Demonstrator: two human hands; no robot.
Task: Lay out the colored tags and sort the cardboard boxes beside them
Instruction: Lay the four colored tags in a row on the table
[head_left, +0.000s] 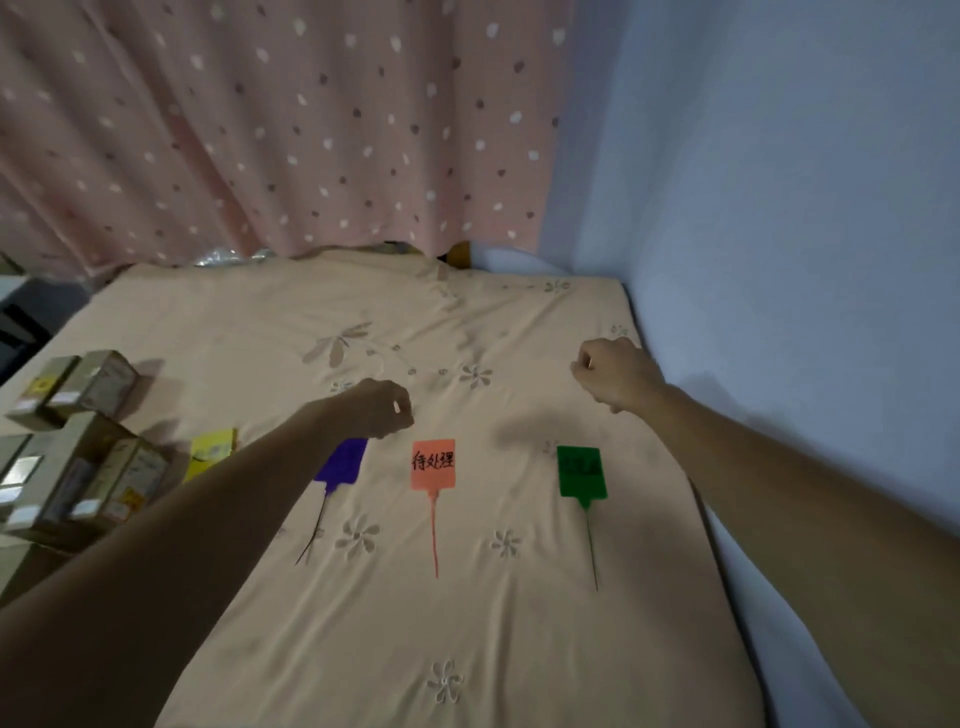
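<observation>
Tags, flat plastic purple (344, 460), orange (433, 464), green (581, 472), lay mid-bedsheet (467, 649); your left hand (382, 408) and right hand (615, 374) were fisted, empty. Next, take brown cardboard boxes (78, 441) from left edge singly.

1. Four colored tags lie before me: yellow tag (212, 451), purple tag (343, 462), orange tag (433, 465), green tag (581, 473).
2. Cardboard boxes (78, 441) sit heaped at nine o'clock; too overlapped to count exactly, several at least.
3. Two hands of mine: left hand (382, 408), right hand (615, 374).
</observation>
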